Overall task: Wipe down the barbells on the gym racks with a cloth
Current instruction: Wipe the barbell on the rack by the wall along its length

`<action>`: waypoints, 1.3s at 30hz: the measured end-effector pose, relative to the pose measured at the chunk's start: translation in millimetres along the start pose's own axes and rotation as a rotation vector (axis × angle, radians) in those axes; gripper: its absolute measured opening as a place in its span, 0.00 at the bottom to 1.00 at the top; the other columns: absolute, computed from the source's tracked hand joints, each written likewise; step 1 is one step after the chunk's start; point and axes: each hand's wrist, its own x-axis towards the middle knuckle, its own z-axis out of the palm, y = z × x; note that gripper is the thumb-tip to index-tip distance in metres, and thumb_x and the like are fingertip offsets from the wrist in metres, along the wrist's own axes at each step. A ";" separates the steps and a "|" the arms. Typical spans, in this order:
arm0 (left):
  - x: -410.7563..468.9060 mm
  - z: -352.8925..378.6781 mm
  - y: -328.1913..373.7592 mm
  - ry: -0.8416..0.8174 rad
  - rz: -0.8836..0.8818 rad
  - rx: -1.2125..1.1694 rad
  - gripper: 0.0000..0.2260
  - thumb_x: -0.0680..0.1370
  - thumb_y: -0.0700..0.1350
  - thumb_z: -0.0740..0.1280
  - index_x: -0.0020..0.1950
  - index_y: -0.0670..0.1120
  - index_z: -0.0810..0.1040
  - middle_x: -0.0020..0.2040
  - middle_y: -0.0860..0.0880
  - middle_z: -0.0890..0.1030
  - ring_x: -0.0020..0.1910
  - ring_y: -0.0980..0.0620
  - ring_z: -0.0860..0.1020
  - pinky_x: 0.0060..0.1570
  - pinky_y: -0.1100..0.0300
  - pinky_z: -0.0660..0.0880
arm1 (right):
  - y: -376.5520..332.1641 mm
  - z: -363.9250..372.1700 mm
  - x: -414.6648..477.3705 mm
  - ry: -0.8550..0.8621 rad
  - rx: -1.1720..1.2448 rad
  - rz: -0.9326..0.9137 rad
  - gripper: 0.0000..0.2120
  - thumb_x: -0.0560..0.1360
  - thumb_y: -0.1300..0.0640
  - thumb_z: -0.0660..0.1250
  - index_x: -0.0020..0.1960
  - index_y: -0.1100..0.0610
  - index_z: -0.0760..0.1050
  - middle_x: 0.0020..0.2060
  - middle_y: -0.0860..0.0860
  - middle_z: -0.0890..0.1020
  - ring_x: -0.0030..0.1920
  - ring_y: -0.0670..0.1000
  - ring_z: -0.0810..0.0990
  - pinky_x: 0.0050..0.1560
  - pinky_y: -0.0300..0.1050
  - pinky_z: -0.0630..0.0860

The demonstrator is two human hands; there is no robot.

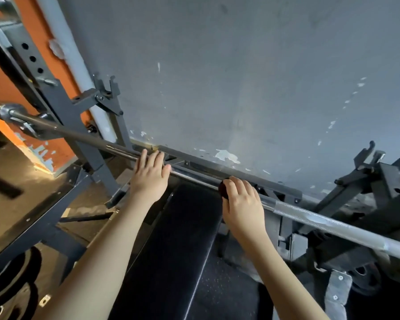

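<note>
Weight plates [9, 285] lie dark in the bottom left corner, beside the black frame of the rack. Above them a grey rack upright [32, 58] with a row of holes leans up in front of an orange wall panel [0, 88]. The barbell [321, 221] runs across the view from the upper left down to the right edge, with its chrome collar [9, 110] at the far left, just past the upright. The left hand [149, 179] rests on top of the bar near its middle, its fingers fairly straight and laid across the shaft with the tips reaching just beyond it, and the thumb pointing along the bar to the right; it holds nothing. A black padded bench [171, 250] stretches below the bar between the two forearms. Just right of the bench's head end, the right hand [240, 204] curls its fingers over a dark cloth [223, 190] and presses it against the bar; only a small bunch of the cloth shows at the left of the knuckles. Beyond this hand the bar's knurled silver section continues towards the right rack hooks [379, 162]. A scuffed grey wall [240, 65] fills the background.
</note>
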 end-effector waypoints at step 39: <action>-0.4 7.1 -2.7 0.076 -0.003 -0.110 0.23 0.83 0.52 0.50 0.75 0.43 0.66 0.76 0.45 0.64 0.78 0.43 0.52 0.75 0.45 0.46 | 1.1 -3.8 -1.1 -0.071 -0.002 -0.052 0.20 0.68 0.62 0.74 0.58 0.61 0.77 0.59 0.58 0.80 0.58 0.60 0.79 0.58 0.54 0.77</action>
